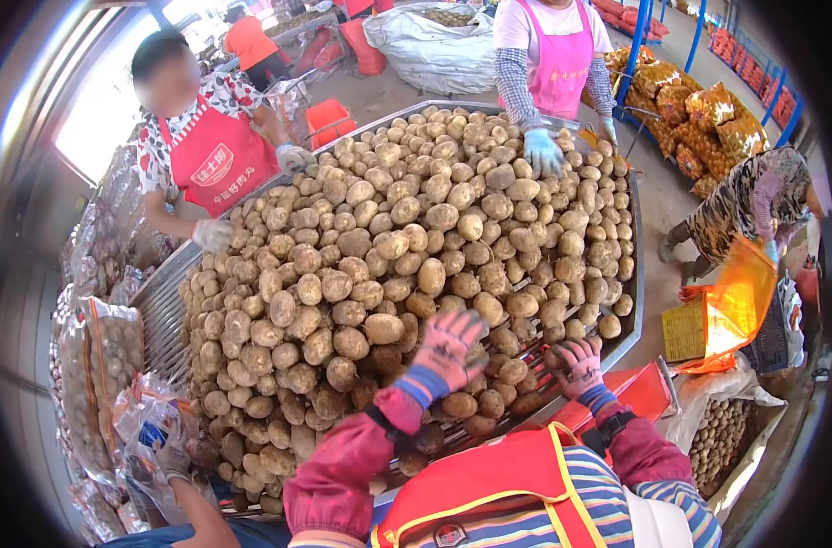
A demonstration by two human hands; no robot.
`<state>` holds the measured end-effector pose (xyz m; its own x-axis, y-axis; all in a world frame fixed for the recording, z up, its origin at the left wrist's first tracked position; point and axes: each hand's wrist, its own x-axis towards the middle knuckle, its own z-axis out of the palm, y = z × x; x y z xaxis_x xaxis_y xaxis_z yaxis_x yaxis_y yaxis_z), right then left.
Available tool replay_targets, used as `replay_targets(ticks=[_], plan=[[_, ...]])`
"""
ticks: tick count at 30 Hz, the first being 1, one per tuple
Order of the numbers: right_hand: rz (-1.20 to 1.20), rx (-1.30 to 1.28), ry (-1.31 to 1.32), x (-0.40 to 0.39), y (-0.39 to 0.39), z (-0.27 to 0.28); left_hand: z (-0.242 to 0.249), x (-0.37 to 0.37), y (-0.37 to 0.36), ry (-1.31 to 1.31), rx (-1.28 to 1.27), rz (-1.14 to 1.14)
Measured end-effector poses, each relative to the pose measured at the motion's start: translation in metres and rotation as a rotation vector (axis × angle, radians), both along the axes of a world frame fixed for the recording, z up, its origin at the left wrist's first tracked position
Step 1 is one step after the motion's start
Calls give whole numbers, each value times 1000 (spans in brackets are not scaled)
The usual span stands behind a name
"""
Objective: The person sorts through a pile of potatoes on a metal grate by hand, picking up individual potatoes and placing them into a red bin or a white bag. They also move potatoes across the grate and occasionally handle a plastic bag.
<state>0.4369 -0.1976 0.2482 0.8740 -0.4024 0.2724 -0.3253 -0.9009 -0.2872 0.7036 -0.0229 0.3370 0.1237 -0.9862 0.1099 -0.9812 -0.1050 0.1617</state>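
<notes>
A big heap of brown potatoes (pixel 407 247) covers a metal sorting table (pixel 160 306) with a slatted surface. My left hand (pixel 448 347), in a pink patterned glove, hovers with fingers spread just above the potatoes at the near edge of the heap and holds nothing. My right hand (pixel 576 363), gloved the same way, is curled around a potato (pixel 557 358) at the near right edge of the table.
A person in a red apron (pixel 217 160) works at the left side, one in a pink apron (pixel 558 64) at the far end with a blue glove (pixel 542 151). Bagged potatoes (pixel 110 347) pile left. A bent-over person holds an orange mesh bag (pixel 731 306) right.
</notes>
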Motion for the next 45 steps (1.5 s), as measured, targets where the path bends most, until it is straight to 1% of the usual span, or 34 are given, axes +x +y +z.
replay_targets(ticks=[2, 5, 7, 8, 9, 11, 13, 15, 17, 18, 21, 22, 24, 25, 27, 28, 33, 34, 36, 37, 39, 40, 41, 43, 44, 45], plan=[[-63, 14, -40, -6, 1, -9, 4, 36, -31, -118, -22, 81], [-81, 34, -72, -1, 2, -3, 5, 92, -77, -243, -17, 195], [-87, 34, -39, 0, 0, 3, -6, 123, -99, -324, 149, 276], [-64, 43, -5, -1, -2, 3, -19, 138, -107, -383, 190, 300], [-43, 53, 29, -1, -3, 4, -16, 138, -112, -447, 184, 342], [-71, 36, 57, 0, -4, 4, -9, 139, -136, -335, 454, 457], [-49, 55, 34, 0, -4, 5, -10, 147, -160, -311, 665, 513], [-54, 65, 39, -1, -7, 4, -19, 151, -169, -370, 694, 553], [-40, 68, 64, -2, -5, 7, -24, 152, -169, -389, 640, 542], [-59, 62, 63, -4, -4, 2, -26, 153, -161, -394, 552, 490], [-52, 70, 63, -4, -4, 5, -20, 158, -145, -263, 338, 393], [-47, 75, 56, -4, -4, 6, -27, 166, -137, -271, 342, 397], [-49, 113, 102, -3, -5, 11, -44, 183, -123, 246, 111, 391], [-46, 114, 93, -3, -5, 10, -35, 184, -118, 550, 81, 322], [-60, 102, 83, -4, -4, 8, -28, 177, -111, 690, 77, 218], [-64, 113, 65, -5, -3, 5, -27, 171, -106, 685, 78, 213], [-61, 90, 56, -8, -2, -1, -42, 114, -77, 1982, -85, -86], [-67, 91, 71, -8, -2, -2, -37, 97, -72, 1992, -79, -87], [-80, 103, 95, -9, -2, -8, 4, 48, -56, 2111, -130, -67], [-91, 69, 104, -9, -1, -9, 28, 24, -48, 2280, -183, -87], [-73, 70, 80, -9, -1, -6, -15, 22, -31, 2283, -221, 71], [-76, 72, 75, -10, -1, -9, -17, 13, -20, 2311, -231, 151], [-76, 72, 68, -10, -2, -12, -21, 10, -8, 2376, -140, 86], [-74, 70, 63, -10, 0, -10, -4, -22, 12, 2661, -381, 370], [-90, 68, 75, -9, 1, -9, -15, -32, 24, 2666, -387, 373], [-103, 65, 88, -9, 2, -8, -30, -40, 36, 2318, -544, 354]])
